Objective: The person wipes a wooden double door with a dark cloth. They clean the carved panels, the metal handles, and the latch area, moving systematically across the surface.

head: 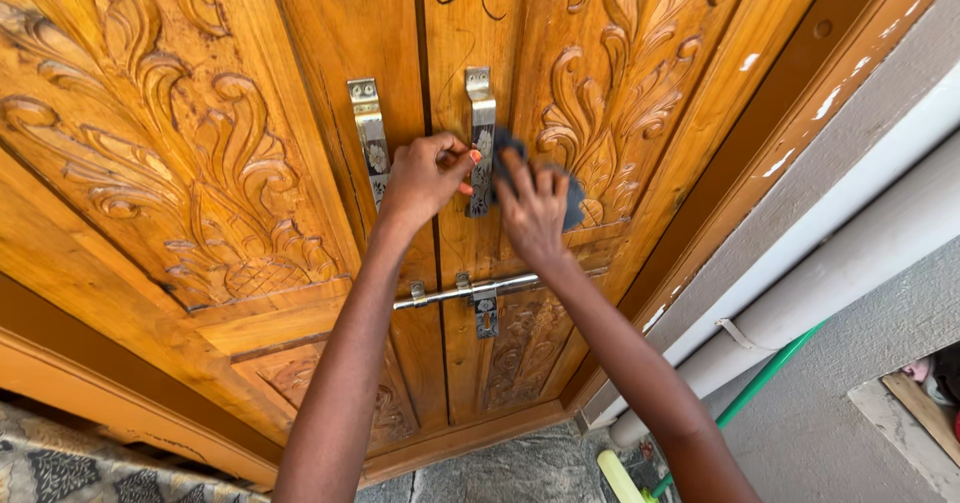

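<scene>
A carved wooden double door (pixel 200 163) fills the view. Each leaf carries a metal pull handle: the left handle (pixel 368 128) and the right handle (pixel 481 113). My left hand (pixel 425 178) grips the lower part of the right handle with curled fingers. My right hand (pixel 532 208) presses a dark grey cloth (pixel 573 203) against the door right beside that handle. A metal sliding bolt (pixel 470 290) lies across both leaves below my hands.
The door frame (pixel 760 143) runs up the right side beside a grey wall (pixel 900 303) with a white pipe (pixel 800 303). A green pole (pixel 760 383) leans low right. A patterned mat (pixel 60 463) lies at bottom left.
</scene>
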